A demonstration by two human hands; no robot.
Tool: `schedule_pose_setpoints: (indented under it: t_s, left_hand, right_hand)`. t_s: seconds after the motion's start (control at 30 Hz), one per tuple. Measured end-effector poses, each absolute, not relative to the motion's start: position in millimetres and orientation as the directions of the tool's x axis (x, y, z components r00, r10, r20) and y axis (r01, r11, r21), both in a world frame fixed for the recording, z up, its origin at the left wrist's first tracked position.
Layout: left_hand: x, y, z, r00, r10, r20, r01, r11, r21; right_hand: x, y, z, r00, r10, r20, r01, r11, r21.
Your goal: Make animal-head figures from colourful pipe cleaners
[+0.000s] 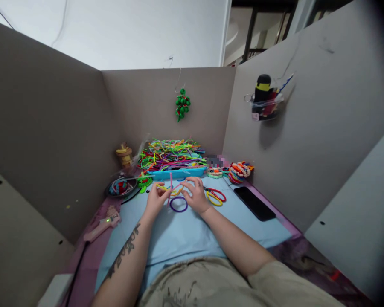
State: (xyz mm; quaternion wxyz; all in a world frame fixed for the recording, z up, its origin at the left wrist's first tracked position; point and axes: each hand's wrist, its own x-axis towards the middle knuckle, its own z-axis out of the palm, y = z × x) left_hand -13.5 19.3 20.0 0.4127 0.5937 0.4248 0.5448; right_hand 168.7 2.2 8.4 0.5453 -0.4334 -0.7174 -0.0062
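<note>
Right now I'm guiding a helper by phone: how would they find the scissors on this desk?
Start at the light blue mat covering the desk between the grey partition walls. Just right of the person's right hand, left of the flat black phone, lie the scissors. Their looped red and yellow handles set them apart from the closed purple ring between the hands.

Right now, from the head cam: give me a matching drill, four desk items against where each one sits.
Items:
1. purple ring
2. black phone
3. scissors
4. pink glue gun

Places:
A. far left, on the pink edge of the desk
B. between the left hand and the right hand
C. on the blue mat, just right of the right hand
D. at the mat's right edge, near the partition

Pairs: 1-B, 2-D, 3-C, 4-A
</note>
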Motion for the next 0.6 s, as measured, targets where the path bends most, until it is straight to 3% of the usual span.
schedule_pose_setpoints:
  t_s: [0.1, 0.23, 0.4, 0.6]
  left_hand:
    - [-7, 14, 20, 0.124, 0.935, 0.332, 0.094, -0.344, 0.934]
    - [-6, 14, 21, 0.138, 0.938, 0.317, 0.048, -0.326, 0.944]
    - [-12, 20, 23, 0.004, 0.976, 0.217, -0.131, -0.214, 0.968]
    - [-11, 19, 17, 0.207, 0.978, -0.019, 0.078, 0.003, 0.997]
  right_hand:
    - [160, 0, 6, -0.073, 0.629, 0.774, 0.638, 0.626, -0.448]
    - [155, 10, -3, -0.021, 0.721, 0.693, 0.547, 0.588, -0.595]
    - [159, 21, -10, 0.16, 0.8, 0.578, 0.427, 0.472, -0.771]
    - [157, 15, -7, 0.178, 0.72, 0.671, 0.471, 0.536, -0.7]
